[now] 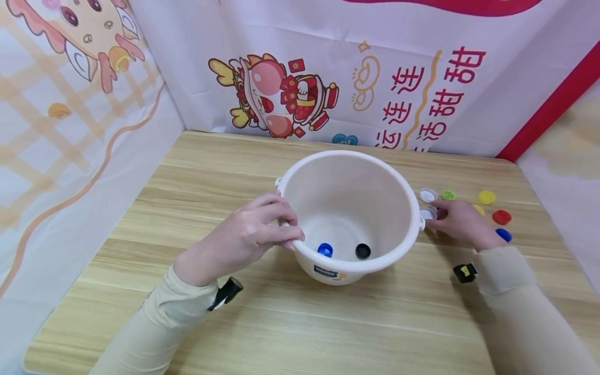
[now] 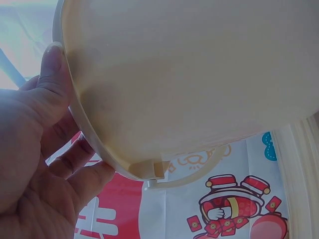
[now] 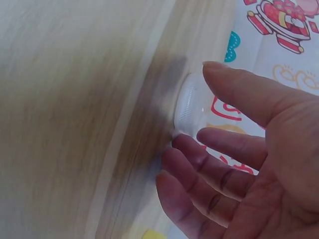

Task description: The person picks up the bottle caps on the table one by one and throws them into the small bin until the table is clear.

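Observation:
A white plastic bucket [image 1: 408, 245] stands mid-table, with a blue bottle cap [image 1: 325, 250] and a black bottle cap [image 1: 363, 251] on its bottom. My left hand [image 1: 250, 232] grips the bucket's rim on its left side. The left wrist view has the thumb and fingers of that hand [image 2: 35, 144] on the rim, near the handle's joint. To the right of the bucket, my right hand [image 1: 461, 224] reaches to a white bottle cap [image 1: 426, 214]. Close up, its thumb and index finger [image 3: 234, 142] lie spread on either side of that ridged cap [image 3: 187, 107].
Around the right hand lie another white cap [image 1: 427, 195], a green cap [image 1: 448, 195], a yellow cap [image 1: 486, 197], a red cap [image 1: 501, 217] and a blue cap [image 1: 503, 235]. A printed cloth [image 1: 187, 62] hangs behind the wooden table [image 1: 300, 333].

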Available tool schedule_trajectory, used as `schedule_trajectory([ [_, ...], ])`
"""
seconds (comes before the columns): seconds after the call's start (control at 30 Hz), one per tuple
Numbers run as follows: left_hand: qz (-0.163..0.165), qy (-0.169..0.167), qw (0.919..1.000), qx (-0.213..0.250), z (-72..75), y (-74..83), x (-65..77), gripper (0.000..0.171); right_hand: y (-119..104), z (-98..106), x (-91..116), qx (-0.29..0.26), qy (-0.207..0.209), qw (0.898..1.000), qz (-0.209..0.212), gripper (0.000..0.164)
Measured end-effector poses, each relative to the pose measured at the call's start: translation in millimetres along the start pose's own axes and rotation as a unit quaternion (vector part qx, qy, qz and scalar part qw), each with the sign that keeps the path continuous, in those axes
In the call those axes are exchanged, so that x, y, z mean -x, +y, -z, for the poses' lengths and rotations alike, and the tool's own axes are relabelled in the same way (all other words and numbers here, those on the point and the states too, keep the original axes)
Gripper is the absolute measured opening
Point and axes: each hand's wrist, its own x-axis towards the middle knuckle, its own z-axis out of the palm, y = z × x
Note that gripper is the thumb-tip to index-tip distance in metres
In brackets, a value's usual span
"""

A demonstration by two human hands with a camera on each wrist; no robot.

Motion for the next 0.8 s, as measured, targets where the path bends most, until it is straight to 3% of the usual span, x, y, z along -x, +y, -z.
schedule_trajectory([
  [0.27,-0.013,0.004,0.9999,-0.003,-0.7,-1.5,0.4,0.028,-8,-2,-5,0.016,0.001,1.000,-0.014,0.066],
  [0.57,-0.009,0.002,0.9999,-0.003,-0.1,0.4,-0.3,0.028,-16,-2,-1,0.011,0.001,1.000,-0.027,0.056],
  [0.8,-0.005,0.005,1.0000,0.002,-0.4,0.2,0.3,0.029,-26,14,16,0.028,0.029,0.999,0.001,0.072],
])
